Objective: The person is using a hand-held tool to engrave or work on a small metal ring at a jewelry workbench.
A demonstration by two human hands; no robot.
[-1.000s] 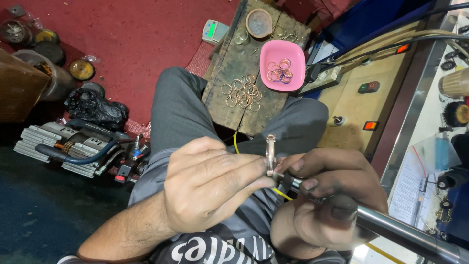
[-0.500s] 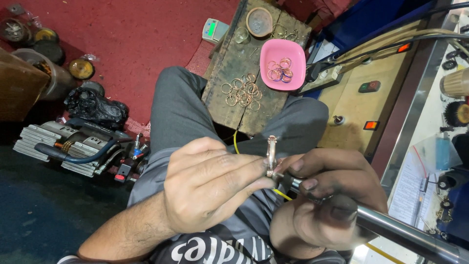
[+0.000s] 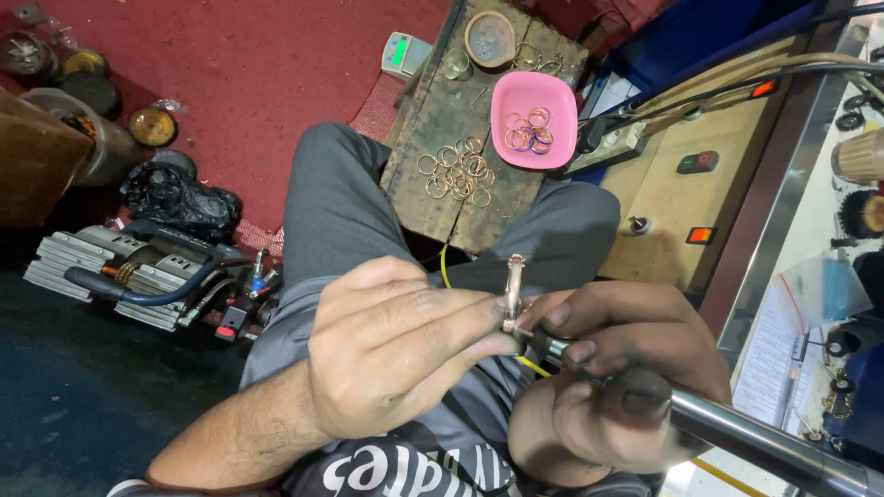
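Over the lap, left hand [image 3: 396, 354] pinches a small ring [image 3: 514, 287] edge-up, fingertips closed on its lower part. Right hand [image 3: 612, 368] wrapped tight around a metal handpiece [image 3: 737, 428], its tip touching the ring base by the left fingertips. Shaft runs out to the lower right. Beyond the knees, a worn wood surface [image 3: 433, 120] carries a loose pile of rings [image 3: 458, 170], a pink dish [image 3: 534, 109] with more rings inside, and a round bowl [image 3: 489, 39] at the far end. Small green scale [image 3: 402, 53] on the red floor just beside the surface. Compressor-like machine [image 3: 138, 271] with hoses lies on the floor, left. Yellow panel [image 3: 681, 184] with switches, right.
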